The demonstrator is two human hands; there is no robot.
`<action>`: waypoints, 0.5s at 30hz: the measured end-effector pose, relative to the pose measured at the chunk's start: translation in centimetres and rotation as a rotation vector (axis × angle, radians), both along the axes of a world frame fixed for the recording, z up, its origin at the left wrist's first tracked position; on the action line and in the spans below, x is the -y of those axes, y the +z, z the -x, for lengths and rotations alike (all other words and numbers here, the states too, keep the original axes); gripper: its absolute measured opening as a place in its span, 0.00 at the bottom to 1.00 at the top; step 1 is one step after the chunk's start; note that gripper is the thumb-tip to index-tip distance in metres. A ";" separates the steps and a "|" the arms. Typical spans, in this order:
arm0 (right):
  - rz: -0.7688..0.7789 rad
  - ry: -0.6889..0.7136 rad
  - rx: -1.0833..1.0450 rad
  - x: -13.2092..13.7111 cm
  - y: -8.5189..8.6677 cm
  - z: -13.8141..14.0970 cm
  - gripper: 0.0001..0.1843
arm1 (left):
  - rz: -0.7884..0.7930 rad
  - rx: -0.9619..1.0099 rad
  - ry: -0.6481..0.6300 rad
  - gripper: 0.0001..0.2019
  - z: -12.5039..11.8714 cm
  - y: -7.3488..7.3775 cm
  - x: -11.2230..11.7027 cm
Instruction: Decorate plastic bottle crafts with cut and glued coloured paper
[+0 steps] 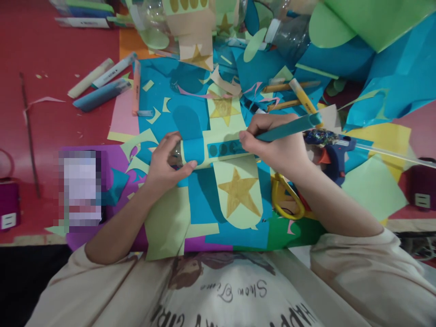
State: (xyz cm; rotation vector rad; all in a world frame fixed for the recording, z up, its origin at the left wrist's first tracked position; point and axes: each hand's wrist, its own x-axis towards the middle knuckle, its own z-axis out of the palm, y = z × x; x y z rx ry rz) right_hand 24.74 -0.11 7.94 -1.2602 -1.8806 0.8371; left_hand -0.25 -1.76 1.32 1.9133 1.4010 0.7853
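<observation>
A paper-wrapped plastic bottle point(210, 135) lies sideways in front of me, with pale yellow paper wings above and below it. The lower wing point(238, 213) and the upper wing point(213, 120) each carry a golden star. My left hand point(163, 165) grips the bottle's left end, thumb and fingers around a blue paper band point(194, 151). In my right hand point(281, 147) is a blue marker point(289, 127), its tip hidden near the right end of a blue strip point(221, 150) with a row of darker round spots.
Scissors with yellow handles point(288, 202) and a blue glue gun point(335, 156) lie right of the bottle. Several markers point(102, 94) sit at the upper left, near a blurred phone point(81, 188). Paper scraps and clear bottles point(293, 36) crowd the far side.
</observation>
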 end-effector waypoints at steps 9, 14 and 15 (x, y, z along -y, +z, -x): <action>-0.070 -0.088 0.017 0.2 -0.6 -0.2 0.19 | -0.004 0.002 -0.007 0.20 0.1 -0.1 0.0; -0.047 -0.051 -0.002 0.2 -0.3 -0.1 0.19 | -0.016 0.002 -0.033 0.20 0.2 -0.1 0.0; -0.039 -0.038 -0.007 0.1 -0.2 0.0 0.19 | -0.018 0.011 -0.034 0.20 0.2 -0.1 0.0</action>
